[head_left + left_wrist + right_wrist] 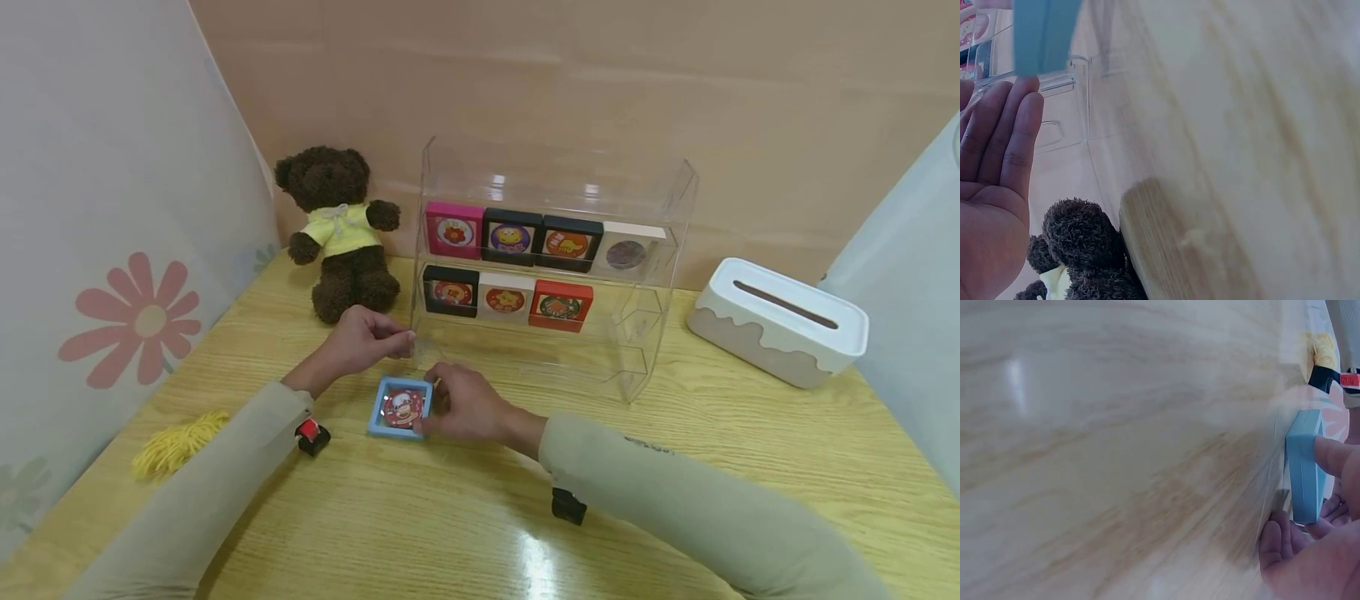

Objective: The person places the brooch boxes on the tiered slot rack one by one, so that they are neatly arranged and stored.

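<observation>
A light blue square frame [379, 408] holding a round red badge [402, 408] is by the clear acrylic rack's left front corner. My right hand [471, 404] grips this frame along its right side, thumb at the near corner. In the right wrist view, the blue frame [1303, 465] stands on edge with my thumb against it. My left hand [366, 340] is just beyond the frame, fingertips near the rack's left side. The left wrist view shows its fingers [1013, 134] fairly straight, below part of the blue frame [1044, 37]; whether they touch it I cannot tell.
The clear rack [660, 325] carries several framed badges on its upper tier; black, white and red [561, 306] ones sit below. A brown teddy bear [341, 242] sits left, a tissue box [780, 321] right. Yellow yarn [182, 443] lies beyond my left sleeve.
</observation>
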`<move>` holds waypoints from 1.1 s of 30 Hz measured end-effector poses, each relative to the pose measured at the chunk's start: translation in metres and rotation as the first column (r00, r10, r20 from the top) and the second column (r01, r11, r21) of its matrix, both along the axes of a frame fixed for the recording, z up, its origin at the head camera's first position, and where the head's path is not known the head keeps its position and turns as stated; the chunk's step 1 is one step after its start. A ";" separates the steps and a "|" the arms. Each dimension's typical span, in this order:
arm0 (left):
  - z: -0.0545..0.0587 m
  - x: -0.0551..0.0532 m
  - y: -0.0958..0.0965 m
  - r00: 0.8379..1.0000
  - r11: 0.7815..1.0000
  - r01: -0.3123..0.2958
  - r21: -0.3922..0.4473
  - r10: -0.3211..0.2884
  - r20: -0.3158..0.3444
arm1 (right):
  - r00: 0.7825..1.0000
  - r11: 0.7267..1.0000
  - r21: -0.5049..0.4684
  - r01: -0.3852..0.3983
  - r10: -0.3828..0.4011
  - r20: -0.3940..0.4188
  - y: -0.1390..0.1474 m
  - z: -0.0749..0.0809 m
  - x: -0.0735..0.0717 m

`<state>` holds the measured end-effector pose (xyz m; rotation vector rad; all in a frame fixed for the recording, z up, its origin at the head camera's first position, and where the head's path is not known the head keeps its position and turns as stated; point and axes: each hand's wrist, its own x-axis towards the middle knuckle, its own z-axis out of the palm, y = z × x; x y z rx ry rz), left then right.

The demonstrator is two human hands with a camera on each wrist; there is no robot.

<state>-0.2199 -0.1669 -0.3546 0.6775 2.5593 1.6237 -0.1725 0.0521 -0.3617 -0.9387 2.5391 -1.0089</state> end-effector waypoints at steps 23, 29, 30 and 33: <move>-0.001 0.001 0.000 0.999 1.000 -0.013 0.000 0.013 0.030 | 0.997 0.971 -0.238 -0.033 0.017 -0.072 0.022 0.007 0.030; -0.001 0.001 0.000 1.000 1.000 -0.008 0.007 0.007 0.029 | 0.987 0.949 -0.308 -0.070 0.022 -0.157 0.030 0.006 0.035; -0.001 0.001 0.000 0.999 1.000 -0.008 0.008 0.008 0.032 | 0.986 0.945 -0.317 -0.074 0.021 -0.166 0.032 0.006 0.036; 0.000 0.002 0.000 0.999 1.000 -0.007 0.010 0.006 0.036 | 0.982 0.937 -0.339 -0.080 0.015 -0.191 0.038 0.007 0.038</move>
